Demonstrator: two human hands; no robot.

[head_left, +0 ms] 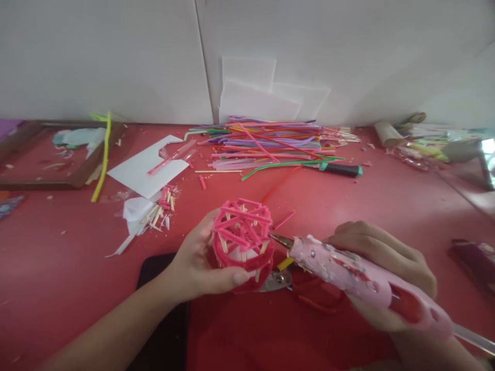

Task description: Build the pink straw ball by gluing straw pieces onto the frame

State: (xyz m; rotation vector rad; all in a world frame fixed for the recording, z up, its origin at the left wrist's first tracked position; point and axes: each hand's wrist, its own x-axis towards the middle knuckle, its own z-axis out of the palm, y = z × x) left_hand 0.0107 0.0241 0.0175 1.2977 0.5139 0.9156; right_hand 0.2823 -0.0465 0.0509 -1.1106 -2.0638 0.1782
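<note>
A round openwork piece (243, 239), built of pink fuzzy pipe cleaners and short pale sticks, is gripped in my left hand (201, 263), the thumb along its lower front. My right hand (386, 257) is wrapped round a pink hot glue gun (344, 273), its front crusted with dried glue. The metal nozzle points left and meets, or nearly meets, the right side of the piece; contact is hard to tell. From the gun's back end runs a clear glue stick (474, 338). Below the nozzle lie scissors (309, 293) with red handles, partly hidden.
Behind the piece lies a heap of colourful pipe cleaners (270, 141) beside a black-handled cutter (342, 170). White paper (145, 172) and cut stick bits (158, 211) are at left, near a brown tray (46, 184). A dark phone-like slab (160, 330) lies under my left forearm.
</note>
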